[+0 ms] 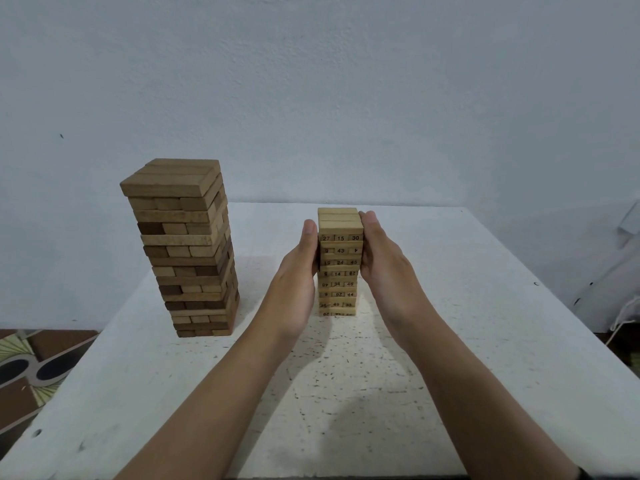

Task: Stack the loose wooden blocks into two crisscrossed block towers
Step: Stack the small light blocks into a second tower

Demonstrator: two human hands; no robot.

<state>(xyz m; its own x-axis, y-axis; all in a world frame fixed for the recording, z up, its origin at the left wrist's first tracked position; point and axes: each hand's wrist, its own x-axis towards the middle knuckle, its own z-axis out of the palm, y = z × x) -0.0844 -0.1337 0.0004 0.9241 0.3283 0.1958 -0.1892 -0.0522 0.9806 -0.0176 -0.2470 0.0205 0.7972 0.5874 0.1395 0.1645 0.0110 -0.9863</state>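
Landmark: we take the pale numbered tower (340, 268) as our reference. It stands upright on the white table (450, 306), with its long axis vertical.
Left hand (298, 271): it lies flat against the left face of this tower. The fingers are straight and together, pressing and not curled round any block.
Right hand (384, 261): it does the same on the right face, and the fingertips reach the top layers.
Key relation: the tower stands directly between the two palms, and both hands are equally near. They cover the upper half only, and the lowest layers are untouched.
Dark tower (188, 251): it is well to the left of the landmark, taller, and no hand is on it.
Step, as we judge: we are squaring the layers. We see no loose blocks, so the task seems almost finished.
Next move: it needs equal pressure from both sides and then an even release sideways. Otherwise the tower may lean.
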